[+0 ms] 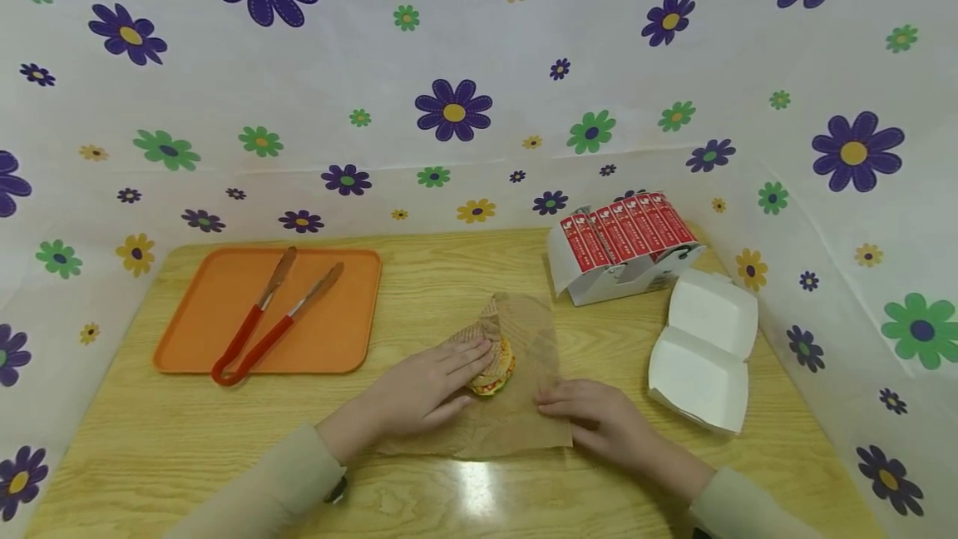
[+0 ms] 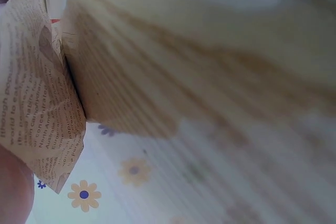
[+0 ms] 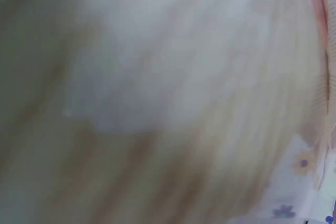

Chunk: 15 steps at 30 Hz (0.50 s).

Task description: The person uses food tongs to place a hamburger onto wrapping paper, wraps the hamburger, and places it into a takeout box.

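Note:
A small burger (image 1: pixel 505 371) with green and red filling lies on a sheet of brown printed wrapping paper (image 1: pixel 527 331), its left part covered by a folded-over flap. My left hand (image 1: pixel 422 389) rests on that flap with its fingers stretched across the burger. At the sheet's right edge, my right hand (image 1: pixel 602 418) pinches the paper, fingers on top and thumb low. The left wrist view shows the printed paper (image 2: pixel 42 93) raised beside part of the hand; the right wrist view is mostly blurred table.
On the left, red-handled tongs (image 1: pixel 258 323) lie across an orange tray (image 1: pixel 187 331). An open white burger box (image 1: pixel 703 373) stands at the right. Behind it is a white carton (image 1: pixel 621 285) of red-and-white packets (image 1: pixel 624 227). A flowered sheet (image 1: pixel 449 40) encloses the wooden table (image 1: pixel 419 289).

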Motion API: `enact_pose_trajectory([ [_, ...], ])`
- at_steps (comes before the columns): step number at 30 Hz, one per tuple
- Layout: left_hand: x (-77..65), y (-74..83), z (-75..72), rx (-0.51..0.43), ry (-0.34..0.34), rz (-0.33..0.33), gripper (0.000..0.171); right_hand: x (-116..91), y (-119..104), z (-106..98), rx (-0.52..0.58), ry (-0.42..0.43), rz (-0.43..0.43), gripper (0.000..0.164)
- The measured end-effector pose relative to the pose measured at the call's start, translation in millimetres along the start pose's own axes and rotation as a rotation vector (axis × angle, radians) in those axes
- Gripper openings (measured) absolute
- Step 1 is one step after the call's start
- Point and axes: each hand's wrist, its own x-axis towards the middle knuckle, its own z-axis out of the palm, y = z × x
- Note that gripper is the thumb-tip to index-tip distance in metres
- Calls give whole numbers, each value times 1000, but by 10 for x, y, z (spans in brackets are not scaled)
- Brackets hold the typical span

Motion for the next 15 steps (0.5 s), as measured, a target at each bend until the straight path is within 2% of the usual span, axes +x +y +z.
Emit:
enact_pose_trajectory([
  [3,-2,-7,6,-3,-1,1,62,51,2,9,39,71,13,41],
  [8,-8,-19,13,-9,0,3,62,155,13,12,95,115,-4,33],
  [15,-5,-30,-4,-41,7,-5,61,365,16,20,162,184,-38,38],
])
